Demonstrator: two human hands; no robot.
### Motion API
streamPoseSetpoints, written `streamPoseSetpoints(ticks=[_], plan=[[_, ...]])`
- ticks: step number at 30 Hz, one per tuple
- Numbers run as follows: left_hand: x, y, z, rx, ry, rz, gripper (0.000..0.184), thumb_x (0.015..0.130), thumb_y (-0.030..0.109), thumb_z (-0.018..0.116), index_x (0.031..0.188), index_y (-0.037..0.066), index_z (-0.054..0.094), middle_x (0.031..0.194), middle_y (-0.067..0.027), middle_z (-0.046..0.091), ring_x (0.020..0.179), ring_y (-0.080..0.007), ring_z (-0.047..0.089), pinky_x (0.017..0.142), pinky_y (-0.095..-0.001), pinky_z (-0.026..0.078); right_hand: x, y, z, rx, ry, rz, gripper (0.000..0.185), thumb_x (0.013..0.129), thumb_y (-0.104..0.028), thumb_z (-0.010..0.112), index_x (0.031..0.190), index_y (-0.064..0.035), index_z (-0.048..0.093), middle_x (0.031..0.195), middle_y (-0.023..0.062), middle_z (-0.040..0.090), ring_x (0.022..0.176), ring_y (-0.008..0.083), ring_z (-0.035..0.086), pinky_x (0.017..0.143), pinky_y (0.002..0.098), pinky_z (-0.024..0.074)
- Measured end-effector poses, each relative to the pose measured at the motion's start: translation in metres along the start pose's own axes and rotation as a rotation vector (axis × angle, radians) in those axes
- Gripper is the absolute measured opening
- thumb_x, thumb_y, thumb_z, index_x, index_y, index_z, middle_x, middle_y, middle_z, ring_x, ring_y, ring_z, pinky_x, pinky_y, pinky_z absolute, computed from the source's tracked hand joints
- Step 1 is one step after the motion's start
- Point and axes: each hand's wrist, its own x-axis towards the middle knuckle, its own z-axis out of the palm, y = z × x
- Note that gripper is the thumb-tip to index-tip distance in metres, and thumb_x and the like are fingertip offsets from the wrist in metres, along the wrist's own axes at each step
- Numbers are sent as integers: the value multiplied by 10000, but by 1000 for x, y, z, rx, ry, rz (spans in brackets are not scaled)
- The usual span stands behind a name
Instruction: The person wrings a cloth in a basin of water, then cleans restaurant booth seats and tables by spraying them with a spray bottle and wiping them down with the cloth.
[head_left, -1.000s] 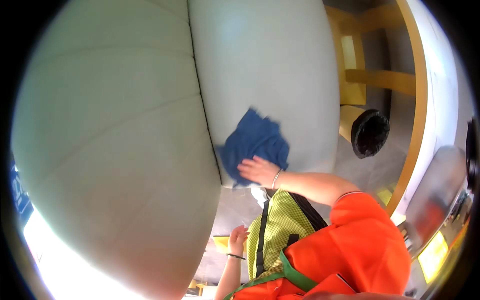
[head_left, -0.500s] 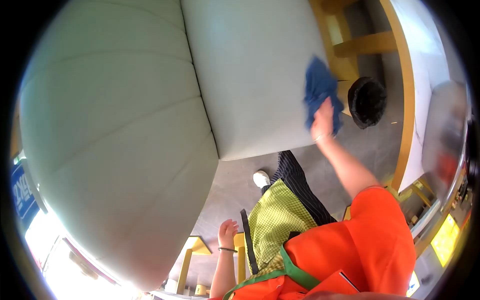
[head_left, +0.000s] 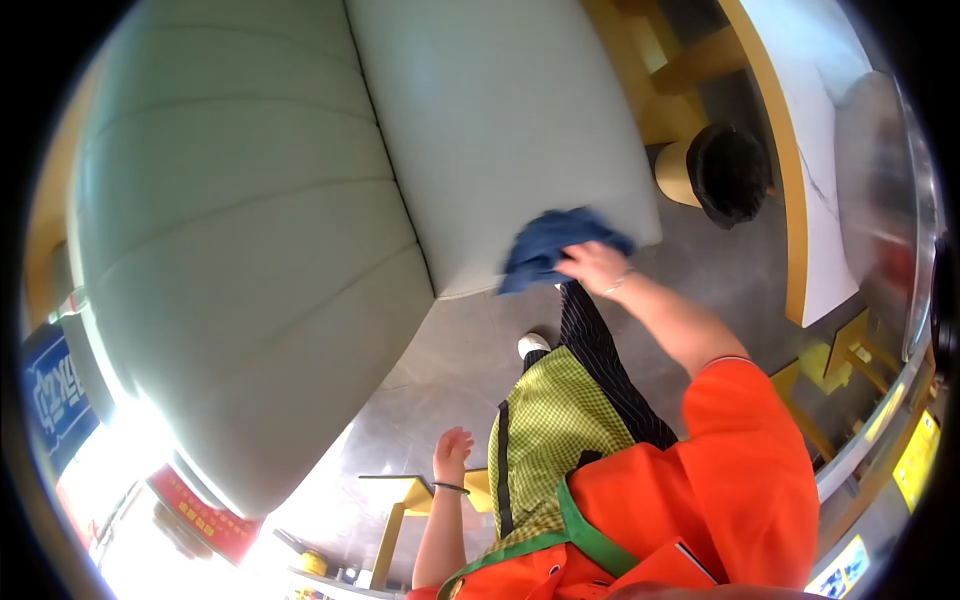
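Note:
A blue cloth [head_left: 555, 245] lies bunched over the front edge of the light grey seat cushion [head_left: 500, 130]. On top of it is my right hand [head_left: 592, 266], with its fingers closed on the fabric. My left hand [head_left: 453, 453] hangs in the air at the lower middle, away from the seat, its fingers loosely curled and apart, with nothing in it. The tall padded backrest [head_left: 250, 230] rises to the left of the seat.
A bin with a black liner [head_left: 728, 175] stands on the floor right of the seat. Beyond it is a white tabletop with a wooden edge [head_left: 795, 200]. Wooden stools [head_left: 395, 492] are low in view. A blue sign [head_left: 60, 390] is at far left.
My right hand swept the cloth rightward across the seat to its right edge, then back left along the front edge. The view has shifted, showing more floor. My left hand stays low and empty.

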Motion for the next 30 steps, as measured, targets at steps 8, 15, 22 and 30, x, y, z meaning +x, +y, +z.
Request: streamPoseSetpoints(ticks=[8, 15, 22, 30], plan=[[-23, 0, -7, 80, 56, 141, 244, 837, 129, 534, 1069, 55, 538, 956, -52, 615, 826, -129, 590, 670, -227, 445, -88, 65, -21, -175, 254, 503, 193, 752, -141, 498, 906, -117, 611, 873, 130, 547, 868, 289, 520, 770, 376, 428], [-60, 59, 31, 191, -107, 412, 268, 843, 147, 547, 1077, 16, 534, 944, -87, 616, 879, -150, 588, 729, -257, 467, -209, 4, -130, 1286, 471, 1069, 347, 658, 63, 425, 960, -31, 567, 875, 109, 577, 846, 223, 561, 761, 304, 460], [-192, 168, 160, 368, -495, 777, 297, 864, 141, 522, 1127, 2, 508, 1056, -88, 594, 975, -149, 558, 848, -272, 438, -276, -92, -410, 1669, 771, 490, 414, 716, 10, 383, 1122, -3, 464, 1055, 111, 539, 971, 209, 537, 891, 326, 429], [-320, 276, 366, 210, -856, 1097, 289, 865, 65, 495, 1146, -3, 477, 1075, -73, 551, 1004, -142, 529, 876, -275, 422, -267, 119, -531, 973, 890, 733, 512, 837, -243, 507, 1261, 12, 375, 1192, 161, 492, 1084, 257, 497, 881, 315, 426]])
